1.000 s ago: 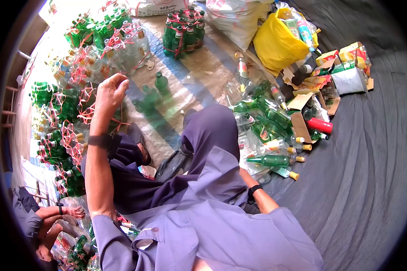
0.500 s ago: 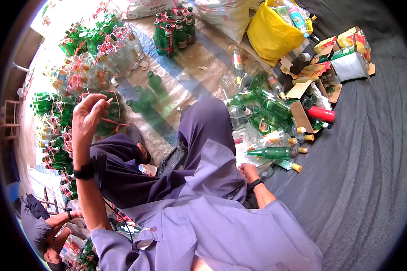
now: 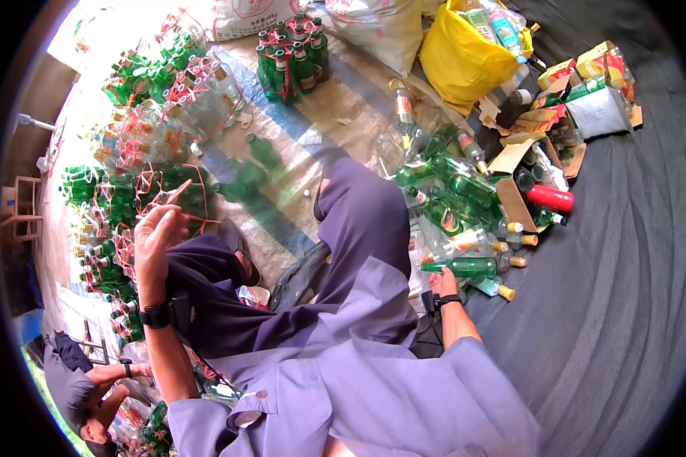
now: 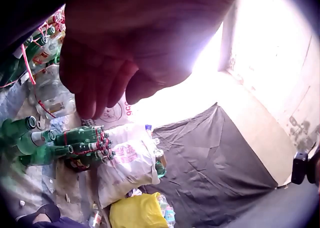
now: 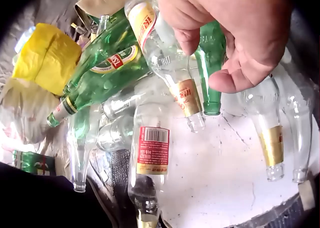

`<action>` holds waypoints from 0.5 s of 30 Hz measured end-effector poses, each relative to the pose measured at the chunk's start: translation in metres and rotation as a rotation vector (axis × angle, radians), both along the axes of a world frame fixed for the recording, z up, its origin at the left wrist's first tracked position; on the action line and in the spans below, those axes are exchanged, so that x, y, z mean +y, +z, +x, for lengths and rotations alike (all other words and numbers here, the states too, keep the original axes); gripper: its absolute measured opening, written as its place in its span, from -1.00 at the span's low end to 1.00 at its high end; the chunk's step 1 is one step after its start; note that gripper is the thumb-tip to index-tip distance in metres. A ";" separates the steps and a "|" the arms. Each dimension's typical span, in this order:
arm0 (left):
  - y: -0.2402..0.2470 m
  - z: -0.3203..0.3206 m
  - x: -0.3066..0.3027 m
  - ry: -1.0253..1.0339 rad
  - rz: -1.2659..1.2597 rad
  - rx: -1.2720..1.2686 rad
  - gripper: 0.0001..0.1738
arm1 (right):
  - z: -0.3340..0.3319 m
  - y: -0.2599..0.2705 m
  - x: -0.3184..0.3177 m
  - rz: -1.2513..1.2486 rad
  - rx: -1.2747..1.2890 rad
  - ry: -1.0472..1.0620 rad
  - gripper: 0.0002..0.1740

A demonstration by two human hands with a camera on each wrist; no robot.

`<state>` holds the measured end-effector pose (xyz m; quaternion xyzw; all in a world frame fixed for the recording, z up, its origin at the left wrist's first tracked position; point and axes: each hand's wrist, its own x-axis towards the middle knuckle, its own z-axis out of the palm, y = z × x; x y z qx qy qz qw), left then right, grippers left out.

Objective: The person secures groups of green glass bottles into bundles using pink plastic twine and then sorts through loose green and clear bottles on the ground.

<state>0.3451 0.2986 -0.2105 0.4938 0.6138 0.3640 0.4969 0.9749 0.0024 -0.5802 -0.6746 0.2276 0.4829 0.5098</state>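
Observation:
My left hand is raised on the left in the head view, pinching a thin pale stick between its fingers. In the left wrist view that hand is dark against bright light, and the stick cannot be seen. On the right, my right hand is at the neck end of a green bottle lying on the pile. In the right wrist view the thumb and fingers of this hand are parted, one on each side of the green bottle's neck; whether they touch it is unclear.
Tied bundles of bottles line the left side; another green bundle stands near white sacks. A yellow bag and torn cartons lie at the right. Another person is at lower left.
My right hand has come out from beside the knee and moved to the green bottle's neck. My left hand has lowered and turned, bringing the stick more into sight.

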 end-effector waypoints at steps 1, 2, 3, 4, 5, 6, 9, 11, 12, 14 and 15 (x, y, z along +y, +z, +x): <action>-0.002 0.000 0.003 0.012 -0.027 -0.025 -0.73 | -0.007 0.002 0.006 -0.069 -0.071 -0.087 -0.63; -0.004 0.000 0.007 0.006 -0.036 -0.020 -0.73 | -0.014 0.008 0.011 -0.078 -0.067 -0.093 -0.63; -0.008 -0.001 0.009 -0.003 -0.025 -0.002 -0.73 | -0.020 0.015 0.014 -0.142 -0.193 -0.097 -0.64; -0.010 0.000 0.009 -0.013 -0.015 0.017 -0.73 | -0.028 0.025 0.017 -0.207 -0.318 -0.100 -0.65; -0.010 0.002 0.010 -0.016 -0.016 0.034 -0.73 | -0.042 0.052 0.033 -0.368 -0.406 0.060 -0.56; -0.009 0.004 0.012 -0.022 -0.021 0.037 -0.73 | -0.041 0.050 0.032 -0.374 -0.402 0.055 -0.56; -0.006 0.008 0.016 -0.023 -0.032 0.072 -0.74 | -0.049 0.080 0.044 -0.514 -1.034 0.560 -0.19; -0.006 0.009 0.018 -0.035 -0.020 0.085 -0.73 | -0.041 0.093 0.055 -0.533 -1.099 0.582 -0.17; -0.005 0.010 0.018 -0.037 -0.023 0.085 -0.73 | -0.033 0.093 0.060 -0.544 -1.169 0.605 -0.15; -0.005 0.013 0.020 -0.042 -0.032 0.077 -0.73 | -0.013 0.089 0.073 -0.565 -1.188 0.588 -0.06; -0.007 0.013 0.021 -0.041 -0.035 0.077 -0.73 | -0.006 0.098 0.082 -0.599 -1.078 0.595 -0.06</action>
